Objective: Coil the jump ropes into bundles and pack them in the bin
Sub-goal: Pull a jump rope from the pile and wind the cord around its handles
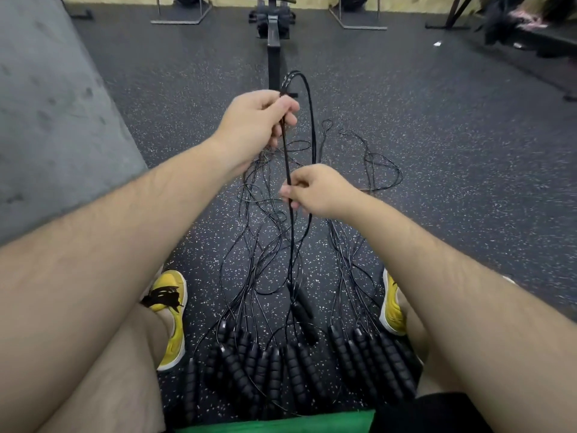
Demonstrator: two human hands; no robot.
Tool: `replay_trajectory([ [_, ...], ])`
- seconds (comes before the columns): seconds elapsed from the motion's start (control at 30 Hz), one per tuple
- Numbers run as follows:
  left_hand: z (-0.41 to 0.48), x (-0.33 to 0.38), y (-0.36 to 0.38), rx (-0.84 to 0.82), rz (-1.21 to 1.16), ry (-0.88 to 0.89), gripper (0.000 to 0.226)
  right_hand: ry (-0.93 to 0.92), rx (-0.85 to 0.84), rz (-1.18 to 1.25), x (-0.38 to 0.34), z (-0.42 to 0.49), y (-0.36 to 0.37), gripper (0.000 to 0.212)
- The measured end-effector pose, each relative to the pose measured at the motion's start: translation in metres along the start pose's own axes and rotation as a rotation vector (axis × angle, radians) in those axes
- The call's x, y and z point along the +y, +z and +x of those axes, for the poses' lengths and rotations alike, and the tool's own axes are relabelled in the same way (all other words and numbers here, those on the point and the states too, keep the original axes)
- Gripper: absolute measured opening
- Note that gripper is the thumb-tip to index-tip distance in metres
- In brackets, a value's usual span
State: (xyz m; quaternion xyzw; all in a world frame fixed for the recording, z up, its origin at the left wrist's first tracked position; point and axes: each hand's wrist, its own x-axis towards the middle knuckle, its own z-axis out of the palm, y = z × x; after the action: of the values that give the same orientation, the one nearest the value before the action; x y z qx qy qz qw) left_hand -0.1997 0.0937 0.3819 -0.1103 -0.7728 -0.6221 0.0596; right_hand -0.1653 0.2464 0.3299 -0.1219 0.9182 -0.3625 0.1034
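Seated on the gym floor (437, 151), I hold one jump rope (288, 157) doubled: left hand (259, 120) curled round its fold, right hand (315, 190) pinching the strands lower. Its dangling handles (301, 310) could snag the other ropes (342, 351) spread below.

Bare forearms reach forward, the left grip (259, 120) raised farther out, the right grip (315, 190) lower and nearer, both pinching one jump rope (286, 151) with curled fingers.
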Motion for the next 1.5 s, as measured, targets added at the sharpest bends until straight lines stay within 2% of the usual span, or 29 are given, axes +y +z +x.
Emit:
replay_trajectory([
  [0.1,-0.001,-0.006,-0.002,-0.055,-0.077,-0.047,0.027,-0.022,0.199,0.094,-0.001,0.01,-0.003,0.026],
  [0.17,-0.009,-0.021,-0.005,-0.158,-0.086,-0.128,0.029,-0.053,0.319,0.122,-0.003,0.018,-0.007,0.028],
  [0.2,-0.015,-0.03,-0.005,-0.234,-0.049,-0.16,0.028,-0.068,0.367,0.126,-0.006,0.021,-0.01,0.028],
  [0.3,-0.037,-0.05,0.004,-0.412,0.266,-0.238,0.03,-0.124,0.434,0.226,-0.017,0.024,-0.02,0.026],
  [0.37,-0.044,-0.057,0.013,-0.406,0.343,-0.253,0.02,-0.169,0.45,0.346,-0.025,0.023,-0.025,0.026],
  [0.43,-0.04,-0.056,0.018,-0.279,0.319,-0.226,0.011,-0.198,0.459,0.449,-0.028,0.022,-0.028,0.026],
  [0.5,-0.029,-0.05,0.015,-0.12,0.323,-0.162,0.018,-0.185,0.438,0.526,-0.028,0.021,-0.034,0.026],
  [0.57,-0.018,-0.041,0.008,-0.031,0.308,-0.065,0.022,-0.122,0.342,0.534,-0.023,0.016,-0.039,0.026],
  [0.67,-0.007,-0.026,-0.001,0.018,0.255,0.028,0.024,-0.047,0.146,0.146,-0.012,0.006,-0.025,0.033],
  [0.73,-0.004,-0.018,-0.002,0.028,0.2,0.042,0.024,-0.054,0.046,0.06,-0.008,0.006,-0.005,0.036],
  [0.87,-0.001,-0.011,-0.004,0.037,0.065,0.036,0.026,-0.039,0.092,0.111,-0.007,0.017,0.019,0.023],
  [1.0,-0.003,-0.01,-0.014,0.01,-0.005,0.024,0.023,-0.048,0.158,0.113,-0.009,0.021,0.022,0.032],
  [1.13,-0.014,-0.03,-0.02,-0.075,-0.046,-0.121,0.033,-0.084,0.27,0.297,-0.022,0.022,0.011,0.026],
  [1.23,-0.026,-0.047,-0.023,-0.123,-0.043,-0.164,0.022,-0.087,0.275,0.315,-0.023,0.026,0.004,0.026],
  [1.33,-0.036,-0.056,-0.028,-0.21,0.102,-0.22,0.029,-0.103,0.303,0.327,-0.021,0.028,-0.001,0.031],
  [1.43,-0.044,-0.066,-0.027,-0.312,0.397,-0.229,0.017,-0.109,0.316,0.423,-0.025,0.03,-0.008,0.025],
  [1.5,-0.045,-0.067,-0.021,-0.282,0.393,-0.2,0.01,-0.107,0.316,0.443,-0.024,0.029,-0.011,0.027],
])
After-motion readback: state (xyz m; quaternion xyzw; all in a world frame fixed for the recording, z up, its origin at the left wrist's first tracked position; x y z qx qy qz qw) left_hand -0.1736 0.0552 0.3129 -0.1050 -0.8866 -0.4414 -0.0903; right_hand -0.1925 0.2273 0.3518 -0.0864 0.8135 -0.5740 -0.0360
